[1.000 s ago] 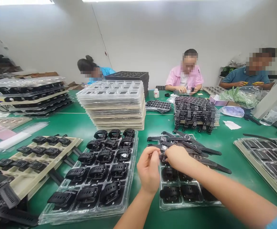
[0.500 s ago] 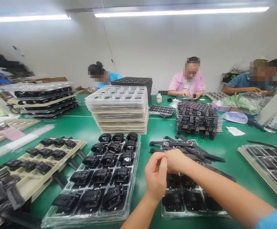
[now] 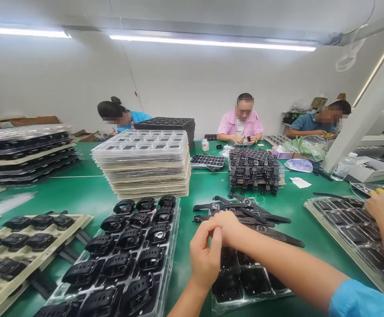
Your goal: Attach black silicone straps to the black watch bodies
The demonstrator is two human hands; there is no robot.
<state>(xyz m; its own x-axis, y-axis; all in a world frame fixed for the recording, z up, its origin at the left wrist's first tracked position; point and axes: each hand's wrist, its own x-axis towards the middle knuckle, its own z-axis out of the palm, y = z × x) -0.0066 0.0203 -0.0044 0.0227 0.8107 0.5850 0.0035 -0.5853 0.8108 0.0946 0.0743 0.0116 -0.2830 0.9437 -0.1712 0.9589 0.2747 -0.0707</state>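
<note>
Fingers (image 3: 204, 230) of the left hand (image 3: 202, 254) and right hand (image 3: 227, 226) meet, curled; whether they grasp anything cannot be told. Overlapping watches (image 3: 264, 230), uncountable, lie just beyond; one tray (image 3: 171, 252) leftward shows fifteen looped watches (image 3: 118, 264).

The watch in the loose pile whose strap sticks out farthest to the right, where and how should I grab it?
Probably pinch the watch across the two long edges of its free strap end, coming from the right. That end is narrow, stretched out and juts past the other straps, while the opposite end can't be made out behind the right hand and wrist.
</note>
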